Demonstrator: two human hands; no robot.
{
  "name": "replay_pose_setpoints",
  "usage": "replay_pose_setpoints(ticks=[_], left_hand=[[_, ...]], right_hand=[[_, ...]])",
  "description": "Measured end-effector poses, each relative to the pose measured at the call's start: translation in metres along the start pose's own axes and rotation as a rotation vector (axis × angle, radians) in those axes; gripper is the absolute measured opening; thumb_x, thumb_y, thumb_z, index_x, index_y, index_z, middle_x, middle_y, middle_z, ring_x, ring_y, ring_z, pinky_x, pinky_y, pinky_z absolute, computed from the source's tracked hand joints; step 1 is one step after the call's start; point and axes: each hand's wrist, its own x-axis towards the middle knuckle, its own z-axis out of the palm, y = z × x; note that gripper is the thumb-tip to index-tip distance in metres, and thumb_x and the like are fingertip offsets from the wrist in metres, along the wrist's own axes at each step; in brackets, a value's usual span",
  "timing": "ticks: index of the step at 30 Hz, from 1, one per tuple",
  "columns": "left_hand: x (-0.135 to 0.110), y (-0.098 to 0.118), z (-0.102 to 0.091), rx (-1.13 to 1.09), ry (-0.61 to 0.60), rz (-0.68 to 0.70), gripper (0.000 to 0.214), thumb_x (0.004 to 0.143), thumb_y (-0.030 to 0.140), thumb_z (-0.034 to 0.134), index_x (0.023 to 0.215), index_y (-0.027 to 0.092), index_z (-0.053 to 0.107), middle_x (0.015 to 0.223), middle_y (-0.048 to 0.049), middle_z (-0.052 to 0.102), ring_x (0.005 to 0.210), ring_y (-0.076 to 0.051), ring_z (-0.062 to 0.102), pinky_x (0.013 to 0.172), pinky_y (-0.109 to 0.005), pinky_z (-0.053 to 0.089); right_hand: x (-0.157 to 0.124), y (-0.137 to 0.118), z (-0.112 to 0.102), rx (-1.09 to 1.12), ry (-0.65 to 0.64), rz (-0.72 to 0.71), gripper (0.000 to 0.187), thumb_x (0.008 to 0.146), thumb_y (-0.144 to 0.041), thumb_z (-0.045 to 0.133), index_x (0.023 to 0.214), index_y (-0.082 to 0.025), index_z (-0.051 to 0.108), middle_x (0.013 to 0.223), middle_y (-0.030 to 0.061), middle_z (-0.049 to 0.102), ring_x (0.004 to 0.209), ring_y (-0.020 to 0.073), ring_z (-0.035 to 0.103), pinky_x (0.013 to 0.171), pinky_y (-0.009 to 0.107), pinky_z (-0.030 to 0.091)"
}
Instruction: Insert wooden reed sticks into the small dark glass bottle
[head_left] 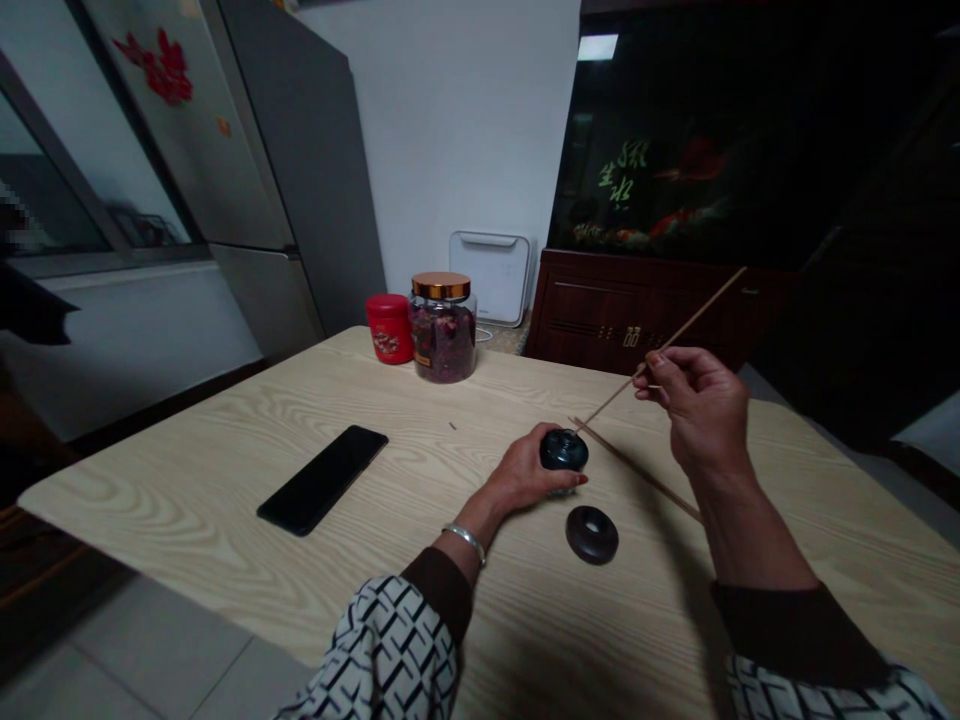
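Fingers wrapped around it, my left hand [523,467] grips a small dark glass bottle [564,450] just above or on the table. Between thumb and fingertips of my right hand [701,400] is a thin wooden stick [694,320], slanting up to the right. Its lower tip meets the bottle's top; I cannot tell how far inside it goes. A dark round ring-shaped cap [592,534] lies on the table in front of the bottle. Another thin stick [637,469] lies on the table, running from behind the bottle toward my right forearm.
A black phone [324,480] lies on the wooden table [225,480] at left. A red canister [390,328] and a glass jar [444,330] with a copper-coloured lid and dried flowers stand at the back. Behind are a white panel [491,278], a refrigerator [300,150] and a fish tank [675,150].
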Motion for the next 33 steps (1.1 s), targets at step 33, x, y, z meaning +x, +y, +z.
replay_pose_setpoints(ticks=[33], left_hand=[[0.0, 0.004, -0.001, 0.017, -0.01, -0.021, 0.071, 0.063, 0.042, 0.086, 0.123, 0.019, 0.058, 0.107, -0.0088, 0.068, 0.099, -0.025, 0.064, 0.088, -0.037, 0.052]], right_hand=[[-0.007, 0.094, -0.07, -1.323, -0.791, 0.288, 0.007, 0.076, -0.025, 0.064, 0.078, -0.022, 0.071, 0.087, 0.0058, 0.072, 0.078, 0.0199, 0.064, 0.063, 0.028, 0.039]])
